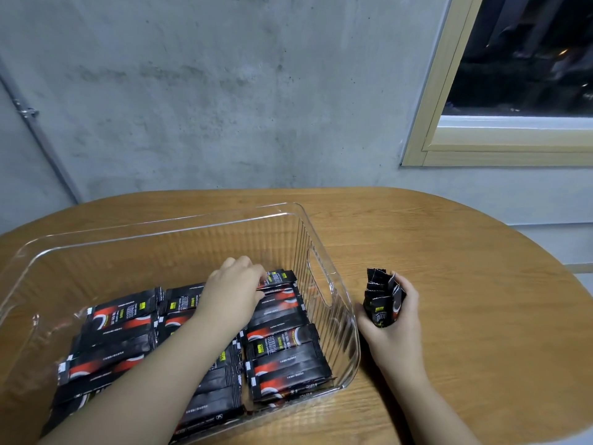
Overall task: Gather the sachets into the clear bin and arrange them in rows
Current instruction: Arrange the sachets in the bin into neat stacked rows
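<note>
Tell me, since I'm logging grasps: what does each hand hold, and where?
Right hand: sachet bundle, gripped round its lower half. Left hand: one sachet, pinched at its end.

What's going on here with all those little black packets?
A person is packing black sachets into a clear bin on a wooden table. The left hand reaches inside and pinches one sachet at the far end of the right-hand row. The right hand, outside the bin, holds a small bundle of sachets upright. Three rows already lie flat.

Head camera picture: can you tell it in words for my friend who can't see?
A person's left hand places a black sachet into a clear bin holding rows of sachets on a wooden table. The right hand grips a bunch of sachets beside the bin.
</note>
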